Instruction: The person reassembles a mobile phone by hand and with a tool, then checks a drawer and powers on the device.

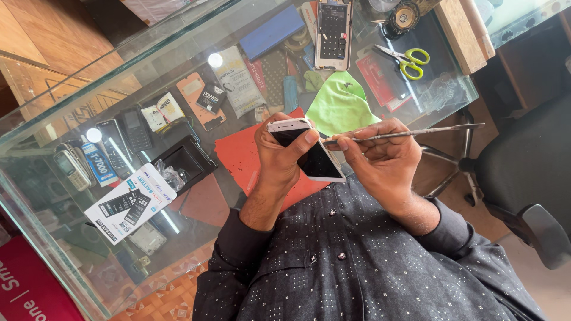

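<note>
The left hand (pixel 279 156) gripped a white phone (pixel 309 151), its dark screen unlit. The right hand (pixel 380 156) pinched a thin metal tool (pixel 410 134) at the phone's edge.

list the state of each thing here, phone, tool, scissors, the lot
white phone: held in left hand, screen dark
metal tool: gripped in right hand, tip at the phone's edge
scissors: lying on the glass counter, blades nearly closed
green cloth: spread flat, rumpled
opened phone: back cover off, insides showing
battery pack: still in its packet, lying flat
</note>
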